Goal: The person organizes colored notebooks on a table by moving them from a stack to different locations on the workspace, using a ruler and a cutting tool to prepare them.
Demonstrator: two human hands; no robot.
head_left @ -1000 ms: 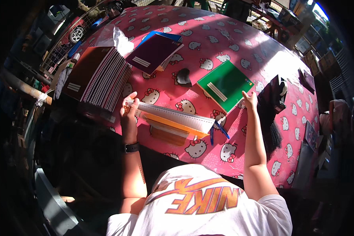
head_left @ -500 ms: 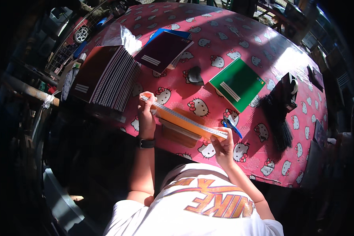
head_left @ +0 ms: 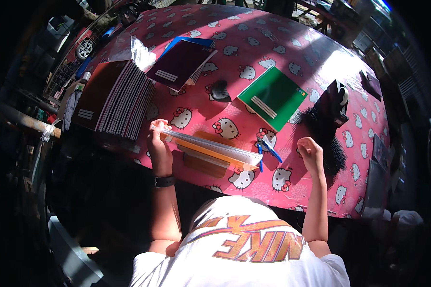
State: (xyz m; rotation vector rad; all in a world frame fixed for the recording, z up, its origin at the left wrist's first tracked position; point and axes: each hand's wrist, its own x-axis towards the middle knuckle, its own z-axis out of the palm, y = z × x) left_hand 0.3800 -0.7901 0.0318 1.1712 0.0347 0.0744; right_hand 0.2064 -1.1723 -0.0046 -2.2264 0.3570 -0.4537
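My left hand (head_left: 160,148) grips the left end of an orange-covered notebook (head_left: 215,152), held edge-up above the table. A row of small holes runs along the edge of its white pages, which have fanned slightly from the cover at the right end. My right hand (head_left: 312,154) is off the notebook, with its fingers curled together beside a pile of black spiral binding coils (head_left: 328,143). Whatever those fingers may hold is too small to make out. Blue-handled pliers (head_left: 272,151) lie between the notebook's right end and my right hand.
A tall stack of brown notebooks (head_left: 100,98) stands at left. Behind it are purple and blue notebooks (head_left: 182,64) and clear plastic (head_left: 141,53). A green notebook (head_left: 273,98), a dark comb-like piece (head_left: 220,91) and a black device (head_left: 339,103) rest on the pink patterned tablecloth (head_left: 282,201).
My right hand has let go of the orange notebook and moved right, toward the black coils. My left hand still holds the notebook, whose pages have spread at the free end.
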